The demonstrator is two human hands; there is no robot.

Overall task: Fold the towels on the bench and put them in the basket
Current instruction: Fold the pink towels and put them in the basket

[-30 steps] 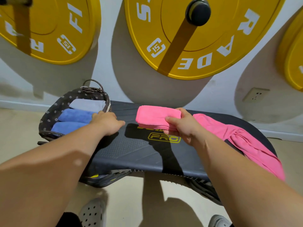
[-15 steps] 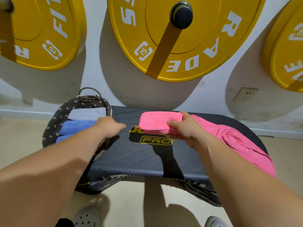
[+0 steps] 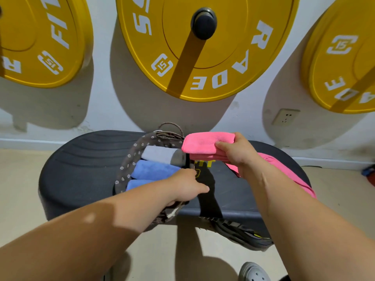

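Pink towel (image 3: 205, 144) hanging just right of basket (image 3: 129, 159).
Right hand (image 3: 237, 155) is clamping it in its fingers (image 3: 221, 144); left hand (image 3: 186, 187) is gripping the rim.

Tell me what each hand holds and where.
Right hand pinches the folded pink towel by its right end. Left hand grips the basket by its right rim.

Both forearms, left (image 3: 101, 230) and right (image 3: 294, 220), are bare all the way from the picture's lower edge up to the wrists. The left hand (image 3: 186, 187) and right hand (image 3: 235, 153) are bare too. At the bottom edge shows the toe of a pale grey moulded clog (image 3: 253, 271) with round ventilation holes across its top. A sliver of dark fabric (image 3: 284, 278) sits just beside it, too small to tell what it is.
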